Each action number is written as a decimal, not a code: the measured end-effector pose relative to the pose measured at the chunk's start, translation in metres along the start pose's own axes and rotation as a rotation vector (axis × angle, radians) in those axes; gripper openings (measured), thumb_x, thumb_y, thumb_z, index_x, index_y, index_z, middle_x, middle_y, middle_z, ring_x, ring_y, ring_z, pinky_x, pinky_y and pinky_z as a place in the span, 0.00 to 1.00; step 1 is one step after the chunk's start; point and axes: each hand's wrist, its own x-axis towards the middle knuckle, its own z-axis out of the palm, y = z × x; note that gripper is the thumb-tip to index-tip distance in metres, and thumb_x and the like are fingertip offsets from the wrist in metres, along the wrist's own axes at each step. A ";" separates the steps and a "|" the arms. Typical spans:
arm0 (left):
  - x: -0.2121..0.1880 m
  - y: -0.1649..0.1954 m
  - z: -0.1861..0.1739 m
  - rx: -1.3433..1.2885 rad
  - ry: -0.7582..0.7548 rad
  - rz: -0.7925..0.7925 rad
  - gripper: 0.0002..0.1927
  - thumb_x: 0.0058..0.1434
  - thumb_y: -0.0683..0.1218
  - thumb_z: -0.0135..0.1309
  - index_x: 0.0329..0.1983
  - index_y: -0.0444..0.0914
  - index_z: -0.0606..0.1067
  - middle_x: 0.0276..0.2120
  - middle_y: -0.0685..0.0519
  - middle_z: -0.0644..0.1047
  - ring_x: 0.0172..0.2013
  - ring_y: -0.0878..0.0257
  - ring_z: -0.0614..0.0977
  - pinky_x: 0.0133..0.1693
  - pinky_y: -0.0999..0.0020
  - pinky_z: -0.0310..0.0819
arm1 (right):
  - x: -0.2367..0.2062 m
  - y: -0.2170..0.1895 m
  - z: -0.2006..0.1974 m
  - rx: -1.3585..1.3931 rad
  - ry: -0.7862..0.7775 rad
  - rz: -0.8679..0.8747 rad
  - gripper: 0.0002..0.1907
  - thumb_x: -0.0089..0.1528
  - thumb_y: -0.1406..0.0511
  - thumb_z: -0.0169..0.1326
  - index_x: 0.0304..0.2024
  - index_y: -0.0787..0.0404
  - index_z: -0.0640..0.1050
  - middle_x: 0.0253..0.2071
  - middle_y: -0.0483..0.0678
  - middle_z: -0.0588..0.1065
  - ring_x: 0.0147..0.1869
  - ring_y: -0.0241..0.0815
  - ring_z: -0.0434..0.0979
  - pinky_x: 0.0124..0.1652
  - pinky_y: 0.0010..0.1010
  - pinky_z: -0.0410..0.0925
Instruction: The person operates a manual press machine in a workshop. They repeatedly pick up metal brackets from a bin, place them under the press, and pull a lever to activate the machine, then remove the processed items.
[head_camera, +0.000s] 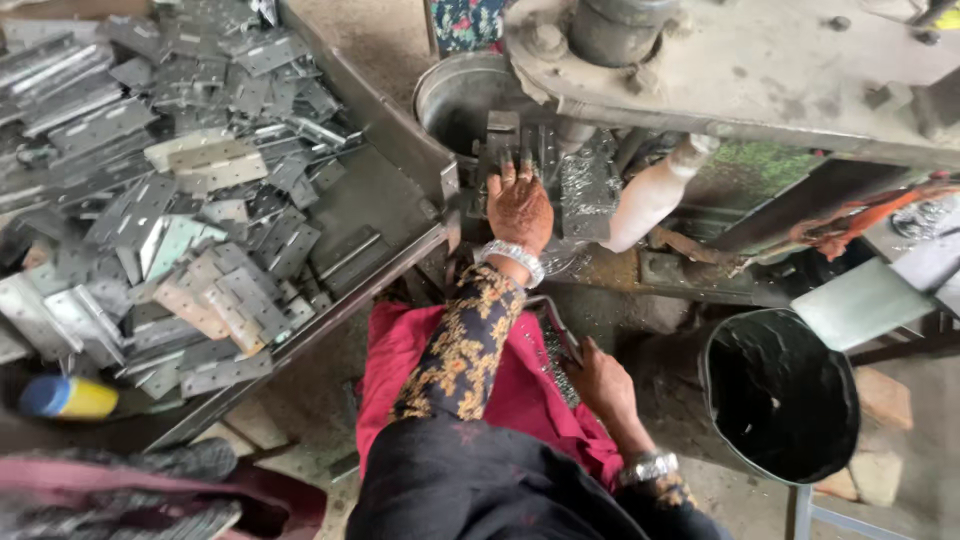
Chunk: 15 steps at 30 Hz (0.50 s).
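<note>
My left hand (518, 205) reaches forward with a patterned sleeve and a silver bangle. Its fingers lie spread and flat on a dark metal block (503, 135) under the grey press machine (760, 70). Whether a small part sits under the fingers is hidden. My right hand (600, 380) rests low over the red cloth (400, 350) on my lap. It grips a stack of metal hinge plates (558, 340) by its near end.
A sloped metal tray (385, 195) at the left holds a heap of several silver hinges (180, 190). A steel bucket (462, 92) stands behind the block, a black bucket (780, 395) at the right. A white bottle-like part (650, 195) leans by the machine. A yellow and blue object (65, 398) lies lower left.
</note>
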 end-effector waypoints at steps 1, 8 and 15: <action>0.000 -0.002 -0.002 -0.012 -0.060 -0.003 0.17 0.71 0.46 0.44 0.57 0.37 0.79 0.70 0.50 0.70 0.71 0.52 0.66 0.67 0.52 0.57 | -0.004 -0.006 -0.001 0.021 -0.035 -0.014 0.30 0.60 0.46 0.56 0.57 0.56 0.70 0.39 0.62 0.80 0.45 0.66 0.80 0.43 0.55 0.72; -0.064 -0.013 -0.020 -0.007 0.236 0.206 0.29 0.61 0.51 0.50 0.61 0.29 0.72 0.65 0.43 0.69 0.68 0.46 0.67 0.65 0.44 0.56 | -0.011 -0.067 -0.117 0.217 0.306 -0.137 0.25 0.61 0.54 0.58 0.59 0.52 0.70 0.40 0.54 0.81 0.44 0.60 0.82 0.42 0.51 0.72; -0.096 -0.036 -0.036 -0.285 0.037 0.404 0.10 0.69 0.41 0.50 0.51 0.38 0.75 0.57 0.50 0.76 0.45 0.53 0.77 0.51 0.57 0.72 | -0.025 -0.106 -0.157 0.221 0.388 -0.175 0.23 0.59 0.62 0.59 0.57 0.51 0.73 0.39 0.48 0.82 0.45 0.55 0.82 0.42 0.49 0.71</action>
